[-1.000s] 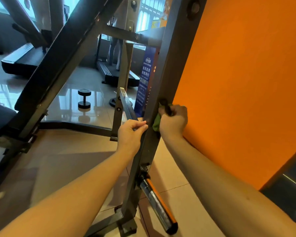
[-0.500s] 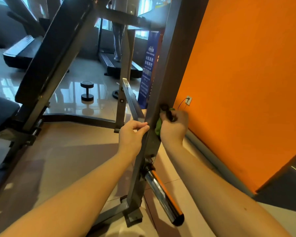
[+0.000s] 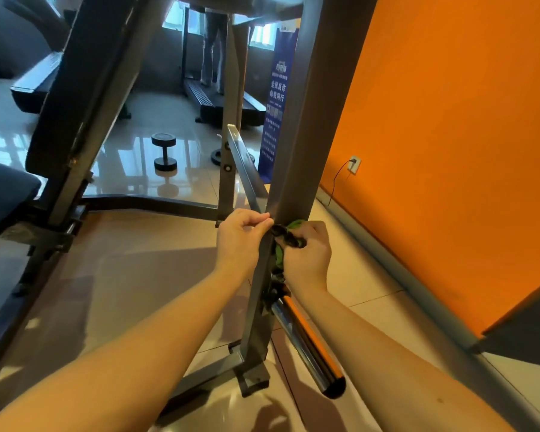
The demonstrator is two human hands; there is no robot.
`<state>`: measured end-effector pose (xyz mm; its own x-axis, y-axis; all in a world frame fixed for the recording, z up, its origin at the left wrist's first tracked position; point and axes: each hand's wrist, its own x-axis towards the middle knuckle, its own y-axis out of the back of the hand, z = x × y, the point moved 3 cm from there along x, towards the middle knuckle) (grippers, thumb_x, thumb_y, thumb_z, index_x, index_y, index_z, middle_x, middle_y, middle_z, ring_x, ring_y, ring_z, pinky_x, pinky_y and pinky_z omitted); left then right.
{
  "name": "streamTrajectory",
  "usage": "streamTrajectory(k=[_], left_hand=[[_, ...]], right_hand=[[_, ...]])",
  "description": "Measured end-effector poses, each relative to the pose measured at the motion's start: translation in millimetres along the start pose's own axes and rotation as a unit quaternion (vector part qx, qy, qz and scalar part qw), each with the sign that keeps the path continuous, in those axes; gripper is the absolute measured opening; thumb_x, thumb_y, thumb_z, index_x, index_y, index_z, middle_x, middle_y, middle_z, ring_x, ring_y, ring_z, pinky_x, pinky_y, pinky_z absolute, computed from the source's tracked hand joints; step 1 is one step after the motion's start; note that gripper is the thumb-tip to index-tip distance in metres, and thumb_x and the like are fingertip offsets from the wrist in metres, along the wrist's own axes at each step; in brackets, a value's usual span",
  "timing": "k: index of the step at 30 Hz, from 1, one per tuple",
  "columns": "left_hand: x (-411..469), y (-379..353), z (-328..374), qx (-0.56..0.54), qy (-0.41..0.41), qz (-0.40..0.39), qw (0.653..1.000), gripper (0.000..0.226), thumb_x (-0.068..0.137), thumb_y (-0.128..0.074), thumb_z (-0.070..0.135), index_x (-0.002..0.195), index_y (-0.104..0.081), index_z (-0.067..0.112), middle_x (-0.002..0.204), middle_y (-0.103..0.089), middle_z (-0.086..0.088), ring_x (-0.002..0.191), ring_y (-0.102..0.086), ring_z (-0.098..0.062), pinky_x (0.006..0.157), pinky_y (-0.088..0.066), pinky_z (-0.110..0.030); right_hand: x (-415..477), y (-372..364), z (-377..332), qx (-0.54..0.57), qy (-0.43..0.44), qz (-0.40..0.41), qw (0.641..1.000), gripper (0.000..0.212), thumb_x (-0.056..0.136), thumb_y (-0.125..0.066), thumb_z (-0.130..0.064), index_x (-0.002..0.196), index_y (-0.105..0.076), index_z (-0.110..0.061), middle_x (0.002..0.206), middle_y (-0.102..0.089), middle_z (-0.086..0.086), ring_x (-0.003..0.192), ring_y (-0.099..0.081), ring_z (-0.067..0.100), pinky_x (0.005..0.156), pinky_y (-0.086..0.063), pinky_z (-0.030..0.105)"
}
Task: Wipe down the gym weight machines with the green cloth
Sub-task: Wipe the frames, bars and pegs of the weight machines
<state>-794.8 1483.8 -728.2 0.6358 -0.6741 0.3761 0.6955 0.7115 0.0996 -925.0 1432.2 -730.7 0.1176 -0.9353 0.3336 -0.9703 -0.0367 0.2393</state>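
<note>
Far left a bench pad, with a dumbbell on the floor behind. The left hand grips the machine post, fingers curled together. The green cloth is bunched on the post's right face, partly hidden, and the right hand is curled round it. A chrome peg is just below, an orange wall to the right. Both hands are lower than earlier, nearer the peg.

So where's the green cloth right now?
Head view, centre: the green cloth is bunched in the right hand, pressed against the grey upright post, above the chrome bar.
</note>
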Motion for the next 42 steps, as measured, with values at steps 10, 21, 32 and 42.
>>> streamTrajectory(k=[10, 21, 32, 42], left_hand=[[-3.8, -1.1, 4.6, -0.011, 0.020, 0.008, 1.000, 0.005, 0.093, -0.072, 0.016, 0.095, -0.076, 0.018, 0.093, -0.070, 0.003, 0.091, -0.068, -0.006, 0.090, -0.059, -0.036], [0.7, -1.6, -2.4, -0.002, 0.017, 0.001, 1.000, 0.006, 0.093, -0.073, 0.017, 0.098, -0.075, 0.019, 0.092, -0.071, 0.006, 0.093, -0.069, -0.008, 0.089, -0.060, -0.037], [38.6, 8.3, 70.4, 0.008, -0.031, -0.019, 0.999, 0.011, 0.094, -0.071, 0.015, 0.099, -0.070, 0.024, 0.097, -0.068, 0.007, 0.091, -0.067, -0.009, 0.082, -0.058, -0.030], [69.7, 19.8, 138.4, 0.013, -0.108, -0.027, 0.994, 0.011, 0.095, -0.071, 0.017, 0.104, -0.071, 0.022, 0.101, -0.068, 0.009, 0.094, -0.066, -0.002, 0.073, -0.053, -0.013]], right_hand=[[4.6, 12.8, 24.7, -0.042, -0.069, 0.012, 0.997, 0.016, 0.089, -0.074, -0.013, 0.099, -0.062, -0.017, 0.093, -0.052, -0.013, 0.087, -0.055, 0.008, 0.068, -0.042, 0.007], [-3.7, 2.3, 27.1, 0.067, -0.122, 0.056, 0.989, 0.022, 0.094, -0.067, -0.003, 0.113, -0.057, -0.010, 0.095, -0.054, -0.007, 0.088, -0.059, -0.005, 0.059, -0.045, 0.004], [48.0, 22.5, -86.2, 0.014, 0.088, 0.059, 0.994, 0.039, 0.085, -0.078, -0.010, 0.088, -0.055, -0.042, 0.107, -0.055, -0.009, 0.100, -0.057, 0.013, 0.087, -0.052, 0.027], [73.5, 28.6, -190.6, 0.067, 0.217, 0.097, 0.969, 0.024, 0.094, -0.070, -0.010, 0.103, -0.064, -0.031, 0.115, -0.052, -0.022, 0.109, -0.053, -0.002, 0.094, -0.046, 0.010]])
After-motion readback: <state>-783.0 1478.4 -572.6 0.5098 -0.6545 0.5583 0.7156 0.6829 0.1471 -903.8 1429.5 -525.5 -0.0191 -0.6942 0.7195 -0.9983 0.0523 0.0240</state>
